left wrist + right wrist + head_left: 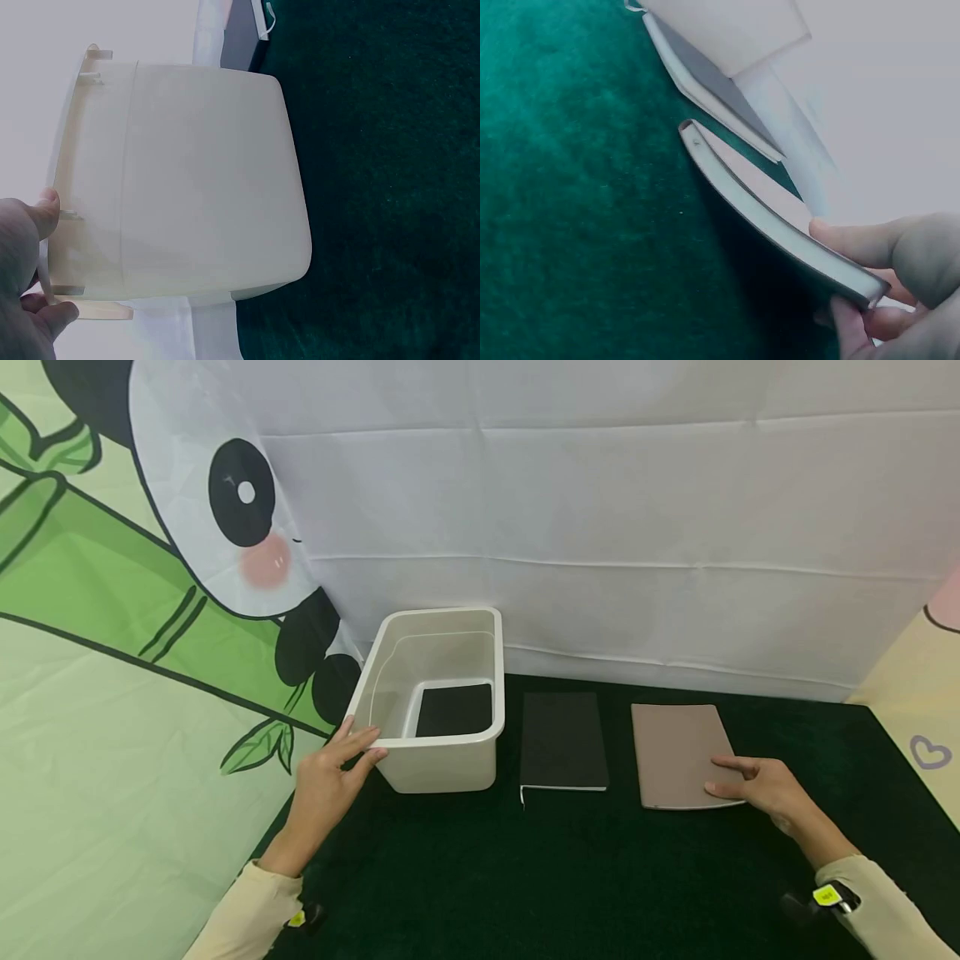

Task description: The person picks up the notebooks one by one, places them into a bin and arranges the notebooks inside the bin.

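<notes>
My left hand (pixel 327 783) grips the near left corner of a cream plastic bin (pixel 450 764), thumb and fingers at its rim. Inside, a black notebook (pixel 454 710) lies on the bin floor. Over at the right, my right hand (pixel 763 787) pinches a pinkish-beige notebook (pixel 678 752) along its right edge. In the right wrist view the thumb lies on the cover of that notebook (pixel 757 206), other fingers reach underneath, and its held side is tilted up from the cloth.
Between bin and beige notebook lies another black notebook (pixel 562 739) with a white ribbon at its near edge. A dark green cloth (pixel 570 877) covers the table. White fabric (pixel 600 527) hangs behind, and a panda-print sheet (pixel 112 710) borders the left side.
</notes>
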`<state>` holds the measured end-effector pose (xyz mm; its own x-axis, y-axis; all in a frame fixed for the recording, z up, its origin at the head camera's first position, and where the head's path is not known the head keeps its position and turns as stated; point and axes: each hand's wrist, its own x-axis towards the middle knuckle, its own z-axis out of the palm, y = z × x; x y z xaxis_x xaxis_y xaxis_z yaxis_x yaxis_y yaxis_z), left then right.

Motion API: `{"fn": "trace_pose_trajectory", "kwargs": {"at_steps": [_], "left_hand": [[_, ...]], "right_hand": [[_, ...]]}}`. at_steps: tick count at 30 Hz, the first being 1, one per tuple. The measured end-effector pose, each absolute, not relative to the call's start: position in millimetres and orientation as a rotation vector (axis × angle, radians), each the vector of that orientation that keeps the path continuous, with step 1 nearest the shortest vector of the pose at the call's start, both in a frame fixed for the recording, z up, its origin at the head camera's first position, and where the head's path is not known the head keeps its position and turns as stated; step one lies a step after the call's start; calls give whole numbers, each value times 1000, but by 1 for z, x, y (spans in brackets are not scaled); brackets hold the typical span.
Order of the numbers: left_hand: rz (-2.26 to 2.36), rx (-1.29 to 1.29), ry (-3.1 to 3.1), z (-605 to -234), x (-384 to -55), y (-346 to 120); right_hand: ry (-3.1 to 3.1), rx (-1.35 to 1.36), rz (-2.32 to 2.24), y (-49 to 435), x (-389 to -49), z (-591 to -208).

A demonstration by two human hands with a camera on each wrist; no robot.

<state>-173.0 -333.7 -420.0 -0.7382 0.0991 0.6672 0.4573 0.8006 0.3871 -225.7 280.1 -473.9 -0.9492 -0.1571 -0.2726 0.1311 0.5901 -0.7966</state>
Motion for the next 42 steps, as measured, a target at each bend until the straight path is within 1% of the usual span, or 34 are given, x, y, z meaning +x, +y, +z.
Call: {"fn": "trace_pose_trajectory", "kwargs": {"at_steps": [7, 14, 21, 29, 42], "left_hand": [[-722, -422, -2333, -420, -173, -336], [-718, -430, -2327, -420, -173, -337], [-732, -420, -2329, -421, -173, -338], [-722, -418, -2350, -422, -172, -339], [-711, -439, -2351, -413, -172, -339]], "right_hand": [[2466, -94, -1363, 283, -228, -468], [2146, -23, -1664, 284, -228, -465], [1955, 67, -1884, 281, -223, -466], [1539, 50, -2253, 274, -216, -465], [1397, 20, -2352, 249, -222, -426]]}}
